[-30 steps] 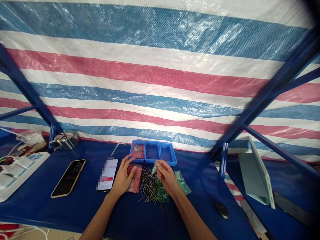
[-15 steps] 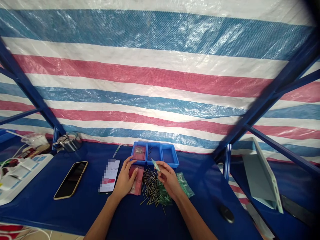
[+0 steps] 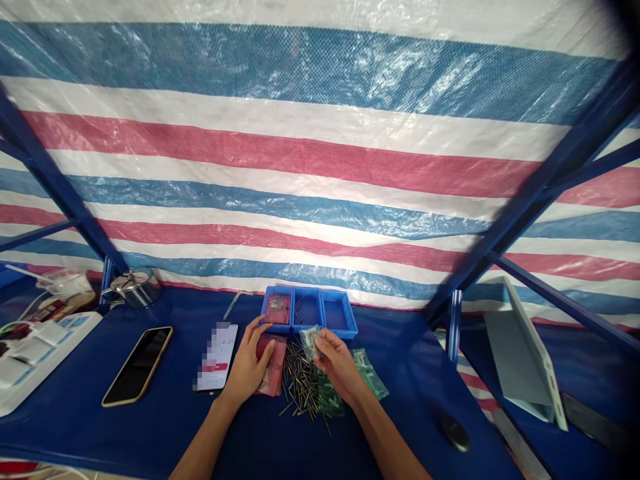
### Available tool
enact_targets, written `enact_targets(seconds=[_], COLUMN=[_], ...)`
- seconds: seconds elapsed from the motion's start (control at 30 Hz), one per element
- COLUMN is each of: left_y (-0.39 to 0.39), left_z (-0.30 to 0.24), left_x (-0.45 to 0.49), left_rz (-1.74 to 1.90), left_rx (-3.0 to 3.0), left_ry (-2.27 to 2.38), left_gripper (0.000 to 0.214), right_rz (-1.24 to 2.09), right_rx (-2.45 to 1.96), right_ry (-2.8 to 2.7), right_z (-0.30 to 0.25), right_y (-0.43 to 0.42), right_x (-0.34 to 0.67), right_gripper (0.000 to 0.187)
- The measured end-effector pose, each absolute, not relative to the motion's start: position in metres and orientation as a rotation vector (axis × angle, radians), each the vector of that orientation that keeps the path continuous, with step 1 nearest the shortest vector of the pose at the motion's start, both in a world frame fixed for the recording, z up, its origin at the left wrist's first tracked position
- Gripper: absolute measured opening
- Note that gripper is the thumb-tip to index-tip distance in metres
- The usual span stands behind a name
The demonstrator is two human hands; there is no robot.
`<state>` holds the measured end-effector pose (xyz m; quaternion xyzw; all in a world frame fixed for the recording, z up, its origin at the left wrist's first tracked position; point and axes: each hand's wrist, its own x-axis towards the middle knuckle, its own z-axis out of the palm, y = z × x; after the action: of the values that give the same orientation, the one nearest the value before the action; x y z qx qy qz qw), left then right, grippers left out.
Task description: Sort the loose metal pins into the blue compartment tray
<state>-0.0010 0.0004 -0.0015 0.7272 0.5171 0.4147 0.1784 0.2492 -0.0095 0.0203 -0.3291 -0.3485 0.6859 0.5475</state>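
Note:
Pinched between thumb and fingers, a small clear-greenish plastic bag (image 3: 309, 341) is in my right hand (image 3: 337, 365), above a pile of thin metal pins (image 3: 299, 380). Its contents are too small to make out. My left hand (image 3: 249, 363) rests on a stack of red plastic bags (image 3: 273, 381), fingers spread and thumb lying over them. Its fingertips are close to the front of a blue three-compartment tray (image 3: 340, 313). A red bag (image 3: 278, 309) lies in the left compartment, and a few pins are in the middle one. Green plastic bags (image 3: 369, 373) lie beside and beneath my right hand.
Left of my hands lie a phone with a lit screen (image 3: 219, 357), a dark phone (image 3: 137, 367), a pen (image 3: 231, 306) and a power strip (image 3: 65, 347). A metal pot (image 3: 135, 288) stands behind. To the right are a black mouse (image 3: 454, 432) and blue frame bars (image 3: 455, 327).
My right hand has turned the small bag so that its flat face shows, and lowered it slightly. The left hand stays on the red bags. The view has shifted a little.

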Motion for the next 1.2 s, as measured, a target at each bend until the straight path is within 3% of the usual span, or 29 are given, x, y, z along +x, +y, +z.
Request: enact_targets(seconds=[0.3,0.47,0.7,0.97,1.2], left_y=[0.001,0.001,0.001,0.0,0.001], left_z=[-0.001,0.001,0.001,0.002,0.0], left_x=[0.0,0.0,0.001,0.0,0.0], left_rz=[1.177,1.182,1.196,1.171,1.186], left_rx=[2.059,2.053,2.051,2.063,2.068], left_ry=[1.481,1.469,1.458,1.469,1.465], left_gripper=[0.036,0.036,0.036,0.036,0.036], right_rz=[1.572,1.607,1.602,1.551,1.576], right_rx=[-0.803,-0.814,-0.779,-0.799,-0.757], right_ry=[-0.839,-0.823,-0.858,-0.843,-0.776], right_z=[0.031,0.039,0.035,0.025,0.028], right_y=[-0.012,-0.012,-0.011,-0.009,-0.009], right_x=[0.247,0.249,0.246,0.249,0.247], right_gripper=[0.036,0.023,0.041,0.025,0.032])
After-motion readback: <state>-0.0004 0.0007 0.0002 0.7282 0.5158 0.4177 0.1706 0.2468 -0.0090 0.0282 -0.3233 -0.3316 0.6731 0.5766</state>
